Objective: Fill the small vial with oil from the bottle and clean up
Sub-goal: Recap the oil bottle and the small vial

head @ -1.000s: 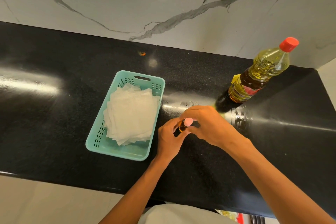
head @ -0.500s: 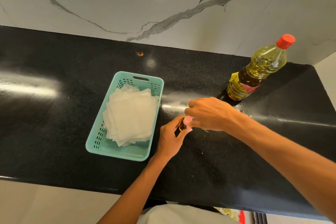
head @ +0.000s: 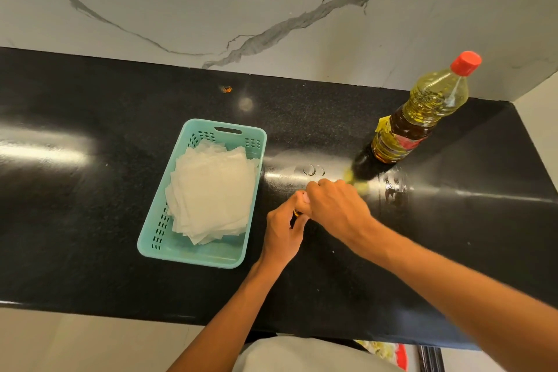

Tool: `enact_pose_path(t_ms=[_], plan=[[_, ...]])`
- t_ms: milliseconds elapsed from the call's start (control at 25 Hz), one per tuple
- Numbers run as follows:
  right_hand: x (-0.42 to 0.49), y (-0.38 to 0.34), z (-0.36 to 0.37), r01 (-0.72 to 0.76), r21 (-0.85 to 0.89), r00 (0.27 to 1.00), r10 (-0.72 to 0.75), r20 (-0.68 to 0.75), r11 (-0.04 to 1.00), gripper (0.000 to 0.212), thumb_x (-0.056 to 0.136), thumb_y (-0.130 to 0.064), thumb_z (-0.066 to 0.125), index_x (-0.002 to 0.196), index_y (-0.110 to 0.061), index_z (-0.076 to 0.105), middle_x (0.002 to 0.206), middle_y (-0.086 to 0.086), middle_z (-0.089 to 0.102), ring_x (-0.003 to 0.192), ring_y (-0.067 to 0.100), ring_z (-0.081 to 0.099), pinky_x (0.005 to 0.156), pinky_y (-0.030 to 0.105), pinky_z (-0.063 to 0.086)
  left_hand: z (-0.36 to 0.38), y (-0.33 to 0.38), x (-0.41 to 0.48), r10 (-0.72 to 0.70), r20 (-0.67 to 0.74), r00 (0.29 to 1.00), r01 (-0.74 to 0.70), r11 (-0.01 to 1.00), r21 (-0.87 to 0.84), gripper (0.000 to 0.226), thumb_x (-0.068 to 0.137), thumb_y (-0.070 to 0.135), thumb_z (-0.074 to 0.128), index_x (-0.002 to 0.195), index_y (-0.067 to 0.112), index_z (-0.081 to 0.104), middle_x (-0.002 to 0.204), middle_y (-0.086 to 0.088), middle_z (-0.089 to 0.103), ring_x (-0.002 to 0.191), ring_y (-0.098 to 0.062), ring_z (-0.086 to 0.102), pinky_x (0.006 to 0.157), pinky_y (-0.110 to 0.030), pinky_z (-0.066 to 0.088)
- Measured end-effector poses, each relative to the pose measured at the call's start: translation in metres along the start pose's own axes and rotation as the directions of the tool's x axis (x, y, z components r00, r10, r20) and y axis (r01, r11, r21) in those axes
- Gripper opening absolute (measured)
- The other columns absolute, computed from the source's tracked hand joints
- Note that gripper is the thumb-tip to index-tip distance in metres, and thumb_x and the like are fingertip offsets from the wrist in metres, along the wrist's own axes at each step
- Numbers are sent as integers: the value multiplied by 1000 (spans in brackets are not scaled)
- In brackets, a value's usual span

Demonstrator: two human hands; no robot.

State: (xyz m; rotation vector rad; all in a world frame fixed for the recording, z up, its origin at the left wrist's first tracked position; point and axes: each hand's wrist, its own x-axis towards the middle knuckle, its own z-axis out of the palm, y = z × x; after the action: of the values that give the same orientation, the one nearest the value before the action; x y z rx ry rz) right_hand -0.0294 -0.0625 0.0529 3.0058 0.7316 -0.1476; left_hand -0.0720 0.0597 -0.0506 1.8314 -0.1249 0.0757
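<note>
A small amber vial (head: 296,213) stands on the black counter, mostly hidden by my hands. My left hand (head: 283,229) grips its body from the near side. My right hand (head: 335,205) is curled over its top, and the pink cap seen earlier is now covered by these fingers. The oil bottle (head: 422,113), with yellow oil and a red cap (head: 465,63) screwed on, stands upright at the back right, apart from both hands.
A teal plastic basket (head: 151,238) holding a stack of white paper tissues (head: 211,193) sits just left of my hands. Oily ring marks (head: 314,170) and smears (head: 392,187) shine on the counter between vial and bottle. A marble wall runs behind.
My right hand has closed down over the vial's top, hiding the pink cap that was visible before. My left hand keeps its hold on the vial.
</note>
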Motion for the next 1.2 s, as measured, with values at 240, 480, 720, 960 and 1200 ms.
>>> enact_pose_path(t_ms=[240,480,720,960,1200], plan=[[15,26,-15,254,-84,964,-245,106,963,58,96,-60,24,85,-14,58,74,2,57,54,21,44,46,33,29,-5,2,3,-29,53,998,30,999,-12,24,94,12,71,117,19,66,104,7,74,101,-1,70,87,-15,56],[8,9,-6,49,-22,999,-49,-1,999,57,97,-55,29,61,-16,49,57,0,47,48,23,46,46,33,36,-5,4,2,-74,49,996,72,996,43,24,92,9,73,114,17,67,99,25,68,101,11,66,89,-9,52],[-44,-5,39,-242,886,863,504,10,396,37,86,-64,54,81,-28,62,72,-9,63,62,4,56,57,17,40,-14,22,6,-272,146,951,269,962,38,74,89,-7,68,149,30,46,121,31,60,117,16,57,104,-15,48],[-48,-9,66,-153,865,898,432,-80,478,67,71,-34,84,131,-33,54,112,-21,57,78,6,56,70,17,48,-21,59,-4,-381,-2,924,379,919,-111,87,82,-25,48,144,36,48,146,16,51,140,4,42,121,-27,34],[-6,3,59,-137,846,830,526,-186,515,29,79,-28,79,105,-24,67,89,-11,63,74,5,57,65,16,45,-47,110,-1,-37,-100,994,42,998,52,49,94,-6,61,130,27,65,132,17,64,125,6,57,100,-11,48]])
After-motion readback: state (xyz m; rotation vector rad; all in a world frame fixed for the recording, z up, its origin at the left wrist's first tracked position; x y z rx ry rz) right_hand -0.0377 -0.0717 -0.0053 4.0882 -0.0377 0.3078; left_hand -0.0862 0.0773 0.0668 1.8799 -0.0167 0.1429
